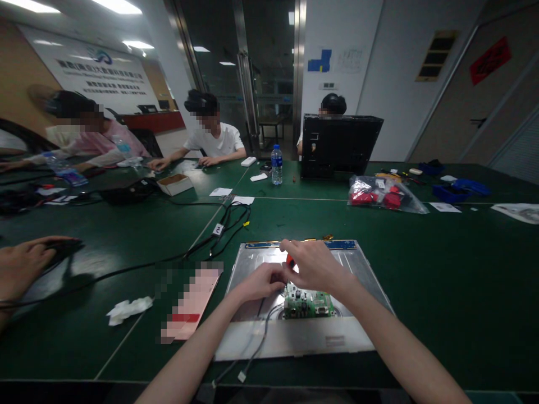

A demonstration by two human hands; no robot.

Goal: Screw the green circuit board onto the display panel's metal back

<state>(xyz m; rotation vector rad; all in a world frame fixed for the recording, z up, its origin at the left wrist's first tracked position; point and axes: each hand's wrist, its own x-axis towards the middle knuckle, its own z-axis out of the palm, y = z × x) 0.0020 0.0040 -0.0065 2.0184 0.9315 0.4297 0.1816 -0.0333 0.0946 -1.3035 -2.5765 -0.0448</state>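
Note:
A silver display panel [248, 339] lies back side up in front of me, with a blue circuit strip [345, 244] along its far edge. On its middle sits a green circuit board [307, 306]. My right hand [311, 264] is closed around a red-and-black screwdriver [290, 261] above the board's far edge; its tip is hidden. Beside it, my left hand [265, 280] has its fingers pinched together at the board's far left corner, and what they hold is hidden. Grey wires [265, 331] run from the board over the panel's near edge, ending in a white connector [241, 376].
Left of the panel lie a pink phone-shaped item [189, 308], crumpled tissue [129, 310] and black cables [168, 259]. Another person's hand [25, 264] rests on a mouse at far left. Beyond stand a water bottle [277, 165], a black monitor [341, 147] and a plastic bag [385, 194] with red items.

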